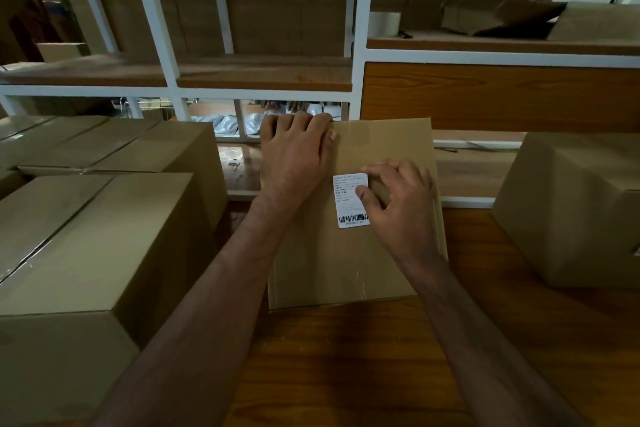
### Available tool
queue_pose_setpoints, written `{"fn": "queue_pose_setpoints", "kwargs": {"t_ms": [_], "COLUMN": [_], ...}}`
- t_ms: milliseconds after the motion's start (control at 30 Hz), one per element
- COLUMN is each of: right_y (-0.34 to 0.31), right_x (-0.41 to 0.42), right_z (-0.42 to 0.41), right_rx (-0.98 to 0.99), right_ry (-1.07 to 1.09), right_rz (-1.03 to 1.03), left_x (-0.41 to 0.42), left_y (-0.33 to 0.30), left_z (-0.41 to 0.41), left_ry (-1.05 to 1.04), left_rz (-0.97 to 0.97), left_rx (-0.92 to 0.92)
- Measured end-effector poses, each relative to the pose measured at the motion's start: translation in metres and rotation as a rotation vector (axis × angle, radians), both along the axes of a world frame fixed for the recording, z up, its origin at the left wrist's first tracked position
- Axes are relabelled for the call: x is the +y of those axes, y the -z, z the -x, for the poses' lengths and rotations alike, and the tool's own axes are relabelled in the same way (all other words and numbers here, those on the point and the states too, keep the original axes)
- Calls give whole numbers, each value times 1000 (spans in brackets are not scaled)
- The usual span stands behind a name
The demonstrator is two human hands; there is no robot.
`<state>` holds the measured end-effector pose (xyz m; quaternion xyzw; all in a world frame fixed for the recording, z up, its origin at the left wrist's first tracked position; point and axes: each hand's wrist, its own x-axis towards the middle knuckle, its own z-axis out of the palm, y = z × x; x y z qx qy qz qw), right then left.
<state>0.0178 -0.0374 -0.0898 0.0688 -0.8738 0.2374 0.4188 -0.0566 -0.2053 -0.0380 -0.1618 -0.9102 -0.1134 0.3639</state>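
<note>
A taped brown cardboard box (332, 263) sits on the wooden table in front of me. A white barcode label (348, 208) lies on its top. My left hand (294, 152) rests on the far left part of the top, its fingers curled over the far edge. My right hand (398, 204) lies to the right of the label, the thumb pressing on the label's right side while the other fingers are bent on the cardboard.
Several sealed cardboard boxes (86, 243) stand stacked to the left and one box (575, 208) to the right. Behind is a white metal shelf frame (363, 55) with wooden boards, a tape roll (383, 23) and an open carton (502, 0). Bare wooden table (346, 364) lies near me.
</note>
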Motion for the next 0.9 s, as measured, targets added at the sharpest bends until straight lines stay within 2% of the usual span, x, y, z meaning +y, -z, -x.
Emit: {"fn": "queue_pose_setpoints", "kwargs": {"t_ms": [900], "right_y": [11], "right_x": [-6], "right_z": [-18], "right_rx": [212], "right_ry": [-83], "right_rz": [37], "left_x": [0], "left_y": [4], "left_z": [-3], "left_ry": [-14], "left_rz": [-21], "left_rx": [20]}}
